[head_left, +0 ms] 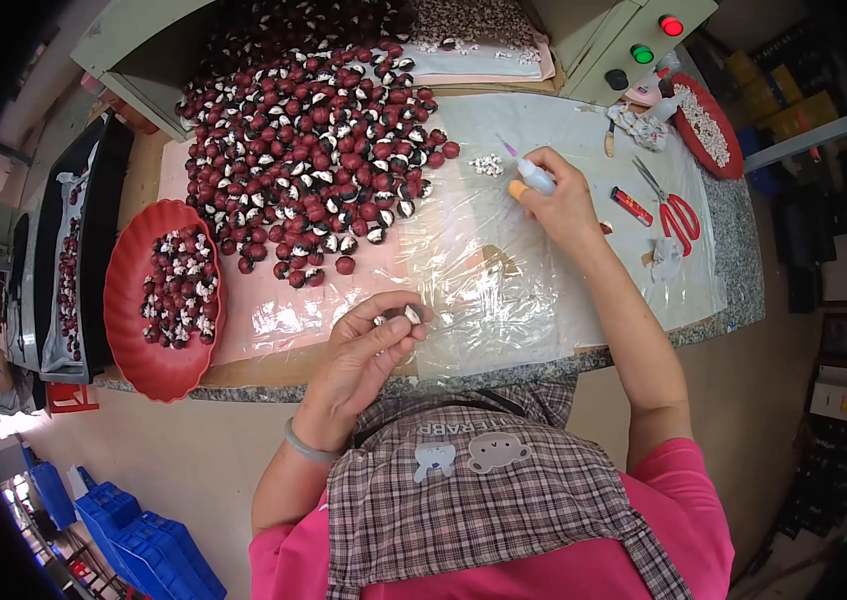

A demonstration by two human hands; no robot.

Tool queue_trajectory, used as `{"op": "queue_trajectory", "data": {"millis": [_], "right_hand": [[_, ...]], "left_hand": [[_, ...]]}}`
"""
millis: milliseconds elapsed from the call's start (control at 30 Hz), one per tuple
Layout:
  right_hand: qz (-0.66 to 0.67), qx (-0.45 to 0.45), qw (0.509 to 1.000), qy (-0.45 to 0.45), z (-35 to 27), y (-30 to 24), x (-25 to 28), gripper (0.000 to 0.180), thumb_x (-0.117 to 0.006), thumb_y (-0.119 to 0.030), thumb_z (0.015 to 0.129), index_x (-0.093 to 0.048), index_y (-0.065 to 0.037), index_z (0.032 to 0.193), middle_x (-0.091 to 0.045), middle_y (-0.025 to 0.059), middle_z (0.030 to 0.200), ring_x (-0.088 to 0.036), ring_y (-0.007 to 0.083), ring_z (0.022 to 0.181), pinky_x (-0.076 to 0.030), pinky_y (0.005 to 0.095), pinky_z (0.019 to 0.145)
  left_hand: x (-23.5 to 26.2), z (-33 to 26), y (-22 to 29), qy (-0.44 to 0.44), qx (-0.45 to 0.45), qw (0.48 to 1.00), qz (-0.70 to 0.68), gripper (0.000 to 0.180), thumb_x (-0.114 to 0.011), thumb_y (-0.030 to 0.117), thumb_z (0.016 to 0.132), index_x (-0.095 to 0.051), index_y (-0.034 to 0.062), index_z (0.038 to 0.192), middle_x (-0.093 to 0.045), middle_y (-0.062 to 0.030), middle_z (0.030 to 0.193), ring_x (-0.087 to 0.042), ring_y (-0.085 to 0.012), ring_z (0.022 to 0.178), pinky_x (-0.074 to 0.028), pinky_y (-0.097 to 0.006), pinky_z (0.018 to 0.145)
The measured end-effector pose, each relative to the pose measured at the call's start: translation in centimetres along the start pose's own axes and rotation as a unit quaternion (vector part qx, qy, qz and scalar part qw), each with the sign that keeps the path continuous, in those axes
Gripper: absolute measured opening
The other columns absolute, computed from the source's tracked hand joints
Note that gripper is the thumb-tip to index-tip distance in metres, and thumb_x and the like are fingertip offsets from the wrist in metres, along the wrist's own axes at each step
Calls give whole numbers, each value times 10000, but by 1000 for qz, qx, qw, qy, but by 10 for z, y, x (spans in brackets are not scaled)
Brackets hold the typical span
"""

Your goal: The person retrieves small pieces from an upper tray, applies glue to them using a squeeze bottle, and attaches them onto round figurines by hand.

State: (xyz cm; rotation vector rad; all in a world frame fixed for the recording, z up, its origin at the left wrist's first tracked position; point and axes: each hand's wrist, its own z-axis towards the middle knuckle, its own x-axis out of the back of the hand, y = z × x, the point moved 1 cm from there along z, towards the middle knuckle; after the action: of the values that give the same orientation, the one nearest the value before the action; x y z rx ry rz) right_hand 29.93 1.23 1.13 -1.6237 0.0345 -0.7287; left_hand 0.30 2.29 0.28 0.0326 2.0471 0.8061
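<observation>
Close to the table's front edge, my left hand (375, 345) pinches a small dark-and-white piece (410, 315) between thumb and fingers. It resembles the dark red, black and white balls (313, 150) heaped on the table beyond it. Farther forward and to the right, my right hand (565, 205) is closed around a small translucent squeeze bottle (537, 178) with a thin purple tip. A finger of that hand has an orange covering. The tip points toward a small pile of white bits (486, 165) on the plastic sheet, without touching it.
A red scalloped tray (123, 300) of red-and-white pieces stands left; another red dish (728, 115) holds white bits at the far right. Red-handled scissors (681, 220), a red lighter-like stick (631, 206) and crumpled white tissue (665, 260) lie on the right. A machine housing (608, 50) with lights stands behind.
</observation>
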Motion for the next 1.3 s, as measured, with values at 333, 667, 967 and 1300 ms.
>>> {"op": "queue_trajectory", "data": {"millis": [333,667,967,1300], "right_hand": [[-230,117,966,-34,27,1,-1,298,-705,-104,757,-655,33,1016,-624,168,971,-598,357,898,-469,402,821],[212,-74,962,-155,-28,-28,-6,110,-618,-70,860,-619,15,930,-637,70,799,-582,102,595,-453,221,513],[262,-80,939,-210,-100,-58,-41,116,-621,25,838,-617,44,952,-629,76,814,-600,110,629,-499,237,545],[167,-46,973,-149,-116,-55,-54,118,-687,-47,789,-661,-8,897,-661,61,724,-609,95,599,-484,236,541]], "left_hand": [[0,-1,0,5,13,1000,18,275,-603,74,905,-594,4,1171,-647,-111,1025,-616,-104,863,-508,-175,713],[-11,-4,-1,-20,-73,993,96,293,-536,116,952,-546,23,1230,-634,-93,956,-431,-41,647,-311,-164,524],[-15,-4,-6,-1,-95,977,189,281,-516,155,974,-546,47,1232,-631,-39,919,-443,-20,655,-327,-147,517],[-21,-9,-9,50,-101,954,278,255,-536,148,964,-560,51,1199,-558,23,806,-445,-25,640,-365,-153,538]]}}
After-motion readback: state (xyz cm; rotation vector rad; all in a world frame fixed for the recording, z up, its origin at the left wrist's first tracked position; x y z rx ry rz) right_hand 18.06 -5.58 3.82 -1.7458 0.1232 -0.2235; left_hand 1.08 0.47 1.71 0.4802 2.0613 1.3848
